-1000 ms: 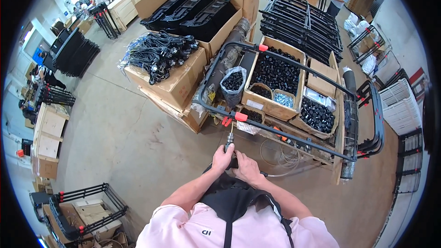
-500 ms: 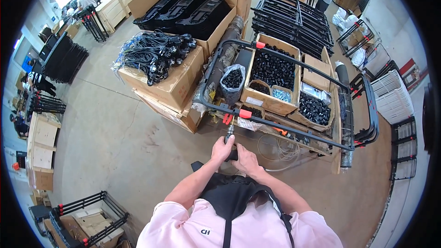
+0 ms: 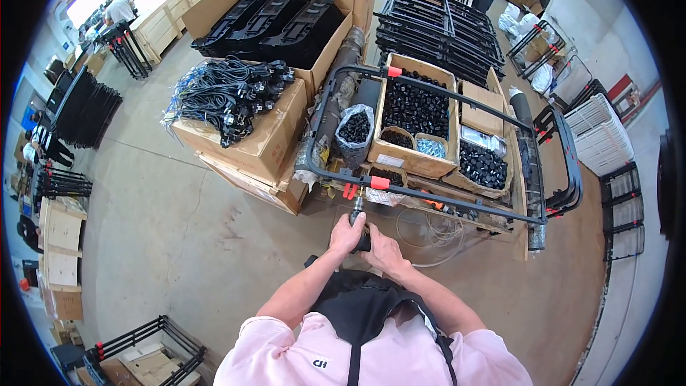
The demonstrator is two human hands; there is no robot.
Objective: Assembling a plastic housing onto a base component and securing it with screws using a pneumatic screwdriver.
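— Where was the power screwdriver [image 3: 356,216]?

— Upright, its tip at the black tube frame [image 3: 429,196] beside an orange clip [image 3: 379,183]. Your left hand [image 3: 347,233] was wrapped tight around its grip; your right hand [image 3: 379,249] was closed on its lower end.

— And around it?

— The frame lay over cardboard boxes of black parts [image 3: 416,109]; a box of black cables [image 3: 229,93] stood to the left.

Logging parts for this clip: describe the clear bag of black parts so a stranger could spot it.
Start at the black tube frame lying over the boxes ahead of the hands. Inside its left end, beside the big box of black parts, stands the bag. It is the only clear plastic bag standing open; its neighbours are cardboard.
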